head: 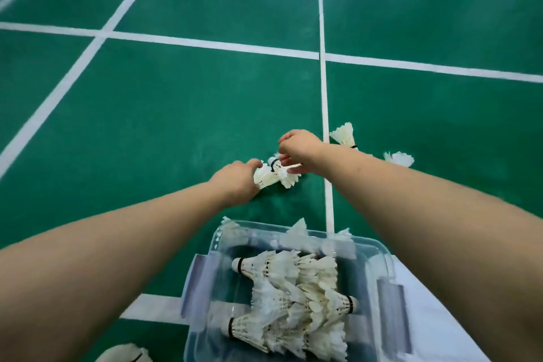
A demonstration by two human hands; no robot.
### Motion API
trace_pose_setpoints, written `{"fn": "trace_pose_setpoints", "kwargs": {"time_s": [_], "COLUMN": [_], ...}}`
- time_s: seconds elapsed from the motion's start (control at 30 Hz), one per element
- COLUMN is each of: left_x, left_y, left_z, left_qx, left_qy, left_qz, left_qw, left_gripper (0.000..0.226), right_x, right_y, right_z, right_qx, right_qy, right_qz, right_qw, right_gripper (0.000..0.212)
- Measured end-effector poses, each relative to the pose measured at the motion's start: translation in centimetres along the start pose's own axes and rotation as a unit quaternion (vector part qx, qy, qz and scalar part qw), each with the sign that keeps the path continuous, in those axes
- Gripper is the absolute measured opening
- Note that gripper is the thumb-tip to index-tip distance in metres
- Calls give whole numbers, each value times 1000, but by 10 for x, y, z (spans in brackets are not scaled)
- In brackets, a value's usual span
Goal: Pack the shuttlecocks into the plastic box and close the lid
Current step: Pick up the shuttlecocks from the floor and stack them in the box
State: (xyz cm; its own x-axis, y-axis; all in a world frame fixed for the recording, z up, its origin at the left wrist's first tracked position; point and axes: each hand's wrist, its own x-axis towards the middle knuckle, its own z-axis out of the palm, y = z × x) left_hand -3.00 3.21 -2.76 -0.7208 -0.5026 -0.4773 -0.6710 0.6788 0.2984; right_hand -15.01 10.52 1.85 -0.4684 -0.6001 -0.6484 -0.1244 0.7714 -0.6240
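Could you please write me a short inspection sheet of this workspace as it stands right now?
Surface: green court floor with white lines.
Job's things: open plastic box part filled with shuttlecocks; no lid on it. Loose shuttlecocks lie beyond the right arm, another at the lower left edge.
Clutter: white sheet beside the box.
Grippers: left hand and right hand both closed on a shuttlecock bunch on the floor.
Cables: nothing seen.
Surroundings: only court floor.

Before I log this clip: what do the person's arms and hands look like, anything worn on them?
Both forearms are bare all the way down the frame: no sleeves in view. The left hand and right hand show no gloves, and I see no watch, bracelet or tape on either wrist. Rings cannot be made out.
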Motion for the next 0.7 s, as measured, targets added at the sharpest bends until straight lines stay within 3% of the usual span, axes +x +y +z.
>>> {"fn": "trace_pose_setpoints", "kwargs": {"time_s": [0.2, 0.37, 0.5, 0.6, 0.7], "left_x": [41, 63, 68, 66, 60], "left_y": [-3, -3, -4, -9, -18], "left_z": [23, 25, 18, 17, 19], "left_qx": [-15, 2, 93, 129, 120], "left_qy": [-18, -40, -22, 3, 34], "left_qz": [5, 17, 29, 38, 46], "left_qw": [1000, 999, 995, 991, 991], "left_gripper": [57, 67, 43, 28, 23], "right_x": [36, 56, 59, 57, 48], "right_y": [26, 32, 41, 43, 37], "right_z": [28, 29, 32, 31, 32], "right_qx": [-67, 43, 94, 116, 125], "right_qy": [-40, 17, 16, 4, 17], "right_qz": [63, 108, 110, 103, 87], "right_qw": [995, 993, 989, 988, 988], "right_gripper": [36, 5, 8, 32, 8]}}
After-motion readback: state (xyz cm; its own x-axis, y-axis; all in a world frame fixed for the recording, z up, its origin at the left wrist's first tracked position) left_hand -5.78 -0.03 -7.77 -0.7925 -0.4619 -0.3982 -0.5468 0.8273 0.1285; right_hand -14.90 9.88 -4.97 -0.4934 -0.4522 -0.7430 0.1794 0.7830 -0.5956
